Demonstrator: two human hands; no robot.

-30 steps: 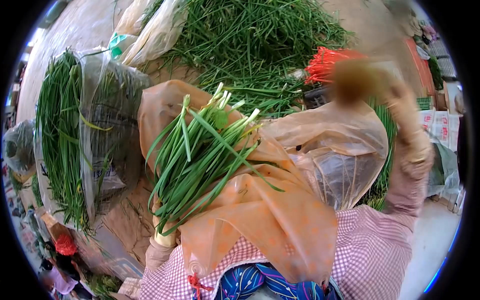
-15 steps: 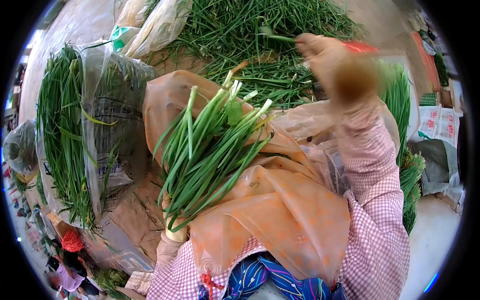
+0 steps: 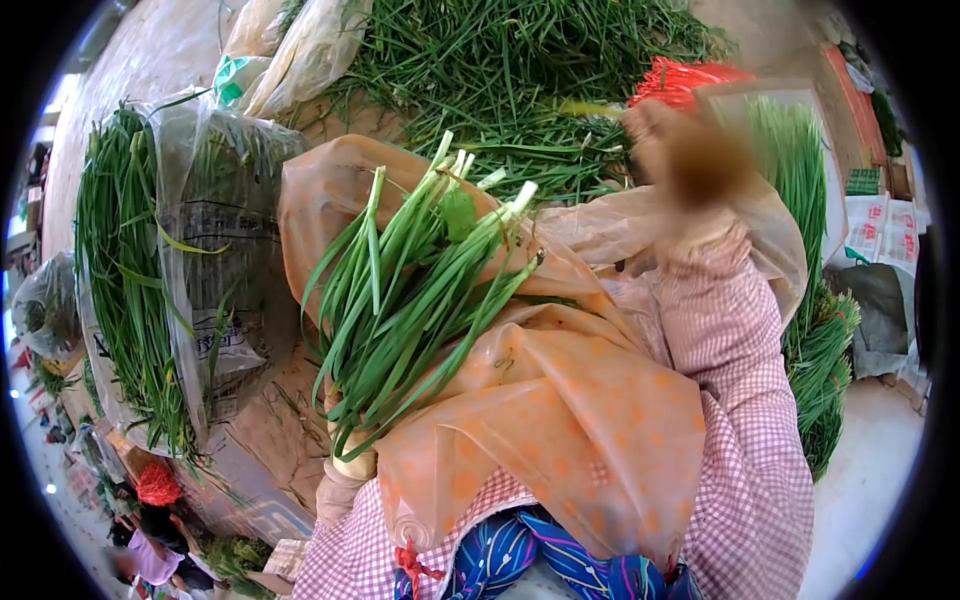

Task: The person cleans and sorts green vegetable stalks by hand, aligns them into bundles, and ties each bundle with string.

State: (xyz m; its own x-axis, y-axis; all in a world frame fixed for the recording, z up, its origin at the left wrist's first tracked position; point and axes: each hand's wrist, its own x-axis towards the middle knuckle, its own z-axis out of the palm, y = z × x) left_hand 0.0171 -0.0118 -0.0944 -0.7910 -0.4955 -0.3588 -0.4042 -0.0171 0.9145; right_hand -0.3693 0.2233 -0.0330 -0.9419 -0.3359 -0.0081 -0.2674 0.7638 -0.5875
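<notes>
In the head view, a bunch of chive-like greens (image 3: 415, 275) lies across the lap of a seated worker, spread on a translucent orange plastic apron (image 3: 540, 420), its leaf tips draped over the left hand (image 3: 352, 463) at the near left. The leaves hide most of that hand, so whether its fingers close around the bunch cannot be made out. The pale cut ends point away to the far side, well apart from the fingertips at the near end. The right hand (image 3: 652, 138) is beyond the ends, to the far right, in front of a bundle of red ties (image 3: 680, 85). A blurred brown patch (image 3: 705, 160) covers part of it, and a blurred yellowish strip (image 3: 590, 109) shows just beside its fingers; whether they grip it is unclear.

The greens are glossy and flat-leaved, nearly white at the ends and deeper green toward the tips. The stalks lie unevenly, the ends fanned rather than level, with one broad leaf (image 3: 458, 215) folded among them.

A loose heap of greens (image 3: 530, 60) fills the far side. Plastic-wrapped greens (image 3: 120, 280) stand at left, and upright greens (image 3: 790, 170) at right. A pink checked sleeve (image 3: 735, 340) covers the right arm.
</notes>
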